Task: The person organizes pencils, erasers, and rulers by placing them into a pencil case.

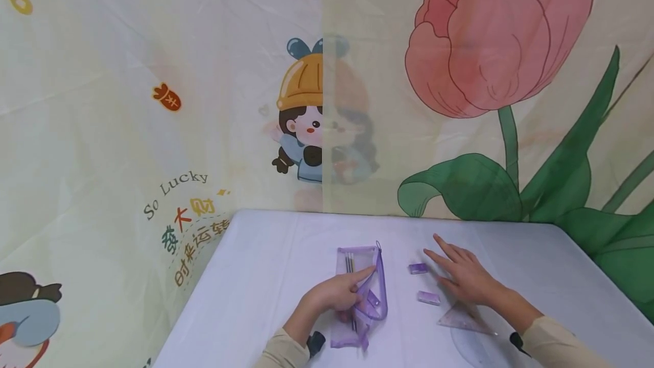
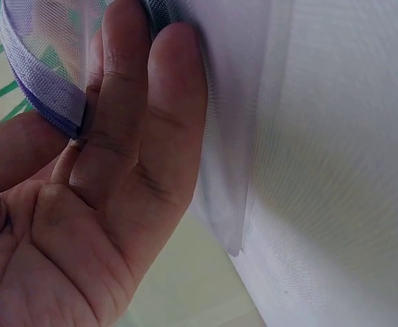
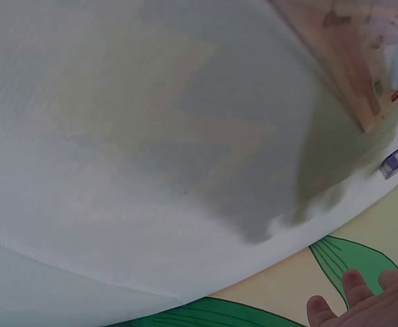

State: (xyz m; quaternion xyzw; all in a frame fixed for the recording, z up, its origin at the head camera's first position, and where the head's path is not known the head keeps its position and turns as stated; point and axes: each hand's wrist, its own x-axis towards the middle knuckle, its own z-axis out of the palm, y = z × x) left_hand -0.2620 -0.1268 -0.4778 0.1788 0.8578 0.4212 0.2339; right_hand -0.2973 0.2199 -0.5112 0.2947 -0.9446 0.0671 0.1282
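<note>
A purple mesh pencil case (image 1: 365, 257) lies on the table, its zip mouth spread. My left hand (image 1: 334, 293) holds it at the opening; in the left wrist view the thumb is at the zip edge (image 2: 46, 95) and the other fingers lie against the mesh. Through the mesh show several slim pencils (image 1: 349, 263) and a small purple block (image 1: 373, 299). Over the table to the right, my right hand (image 1: 467, 277) is spread with nothing in it. Beside its fingers lie two small purple-and-white erasers (image 1: 418, 268) (image 1: 428, 298). A clear set square (image 1: 465, 320) is below that hand.
A clear protractor (image 1: 467, 348) lies at the front right, partly under the set square. The white-covered table (image 1: 286, 254) ends at the back against a hanging printed cloth (image 1: 357, 197) with a big tulip.
</note>
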